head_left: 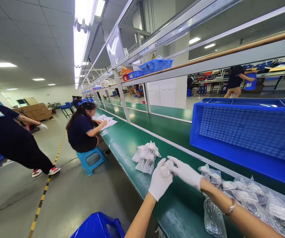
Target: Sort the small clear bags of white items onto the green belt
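Both gloved hands, left hand (160, 183) and right hand (185, 172), fingers closed round one small white part (164, 171). Finished bags (146, 155) at eleven o'clock; larger pile of bags (251, 195) waiting at three o'clock on the table (122, 142).

A long green tabletop (132, 145) runs far into a factory hall, with a grey metal shelf frame (206, 62) overhead. Fluorescent ceiling strip lights (81, 36) glow above. The grey concrete floor (65, 195) on the left carries a yellow-black striped line (45, 188).
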Demonstrator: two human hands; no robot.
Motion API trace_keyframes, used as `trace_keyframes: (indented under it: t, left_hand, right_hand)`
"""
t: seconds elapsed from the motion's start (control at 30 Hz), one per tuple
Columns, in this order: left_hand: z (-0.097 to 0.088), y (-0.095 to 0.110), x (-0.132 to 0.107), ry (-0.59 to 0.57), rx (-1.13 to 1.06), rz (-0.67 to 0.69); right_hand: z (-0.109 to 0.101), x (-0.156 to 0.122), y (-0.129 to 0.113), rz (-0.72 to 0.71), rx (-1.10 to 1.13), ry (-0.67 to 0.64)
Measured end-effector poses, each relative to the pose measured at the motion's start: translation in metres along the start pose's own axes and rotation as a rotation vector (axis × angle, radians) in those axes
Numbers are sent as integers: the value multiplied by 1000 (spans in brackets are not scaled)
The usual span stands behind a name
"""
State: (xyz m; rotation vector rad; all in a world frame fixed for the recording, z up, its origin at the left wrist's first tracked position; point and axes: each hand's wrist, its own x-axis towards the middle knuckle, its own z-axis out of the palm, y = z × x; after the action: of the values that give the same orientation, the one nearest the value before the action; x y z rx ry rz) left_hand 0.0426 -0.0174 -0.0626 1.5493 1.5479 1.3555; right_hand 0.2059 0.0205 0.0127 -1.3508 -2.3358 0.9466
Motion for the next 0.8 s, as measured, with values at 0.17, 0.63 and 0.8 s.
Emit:
trace_keyframes:
  t: [0.17,0.63,0.8]
  left_hand:
    - [6,31,-26,-46,-661,-67]
    - [61,90,-55,31,-1292,-579]
    - [43,70,-53,6,-693,-451]
  right_hand:
    - [-3,-4,-4,40,175,100]
    - [-31,-117,52,229,88,419]
    - [-33,-127,81,300,-568,218]
